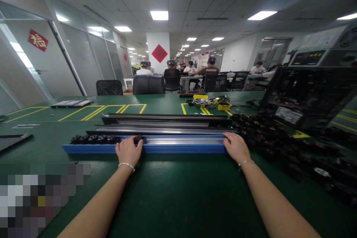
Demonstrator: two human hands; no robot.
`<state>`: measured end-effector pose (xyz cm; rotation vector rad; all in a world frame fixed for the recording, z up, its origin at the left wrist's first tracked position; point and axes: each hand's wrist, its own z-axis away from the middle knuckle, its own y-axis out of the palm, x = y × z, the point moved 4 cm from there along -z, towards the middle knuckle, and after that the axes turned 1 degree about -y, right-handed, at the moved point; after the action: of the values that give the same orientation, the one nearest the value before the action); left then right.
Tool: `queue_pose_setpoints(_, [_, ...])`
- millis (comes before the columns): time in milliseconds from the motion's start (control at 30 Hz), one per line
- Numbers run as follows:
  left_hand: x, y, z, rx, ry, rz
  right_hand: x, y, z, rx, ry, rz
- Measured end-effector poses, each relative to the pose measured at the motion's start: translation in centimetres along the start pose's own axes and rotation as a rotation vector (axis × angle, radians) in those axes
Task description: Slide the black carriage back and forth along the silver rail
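A long blue channel rail (184, 149) with a bright metal inner strip lies across the green table in front of me. My left hand (128, 150) is closed over it left of the middle, thumb on the near side and fingertips hidden. Several small black parts (93, 139) sit in a row in the rail's left end. One more black part (138, 139) shows by my left thumb and index finger; whether I touch it, I cannot tell. At the right end, my right hand (236, 146) grips the rail with its fingers curled over the edge.
Black rails with metal strips (167, 122) lie just behind the blue one. A dark heap of small black parts (281, 145) spreads along the right, below an open equipment case (309, 96). Farther back are a metal bowl (202, 101) and cables (222, 100). People (172, 72) sit beyond.
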<state>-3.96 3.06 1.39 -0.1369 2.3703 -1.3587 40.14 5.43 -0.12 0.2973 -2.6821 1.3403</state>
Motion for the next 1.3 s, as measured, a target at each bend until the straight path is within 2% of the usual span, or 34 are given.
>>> queue_pose_setpoints(667, [-0.17, -0.26, 0.15, 0.014, -0.003, 0.103, 0.03, 0.08, -0.01, 0.007, -0.006, 0.016])
queue_pose_setpoints(1000, [-0.15, 0.37, 0.09, 0.012, 0.033, 0.123, -0.03, 0.12, 0.02, 0.011, 0.002, -0.005])
queue_pose_setpoints(1300, [-0.41, 0.13, 0.26, 0.035, 0.068, 0.121, 0.18, 0.0, -0.02, 0.022, -0.004, 0.007])
